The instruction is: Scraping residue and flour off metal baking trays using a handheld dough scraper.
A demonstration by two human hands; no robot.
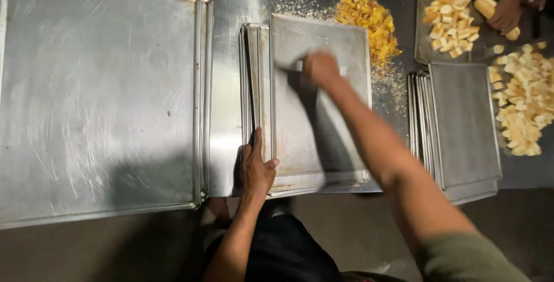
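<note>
A stack of several metal baking trays (323, 143) lies on the steel table in front of me. My left hand (255, 169) rests on the near left corner of the stack, fingers on the tray rims. My right hand (320, 68) is stretched over the top tray's far part and is shut on a flat metal scraper (294, 66), whose blade lies on the tray surface. The scraper is blurred.
Large metal trays (98, 103) lie stacked at left. A second tray stack (461, 126) sits at right. Yellow crumbs (369, 22) are heaped behind my tray. Cut bread pieces (522, 94) lie at far right, and another person's hand (508, 14) works beside a tray of pieces (450, 22).
</note>
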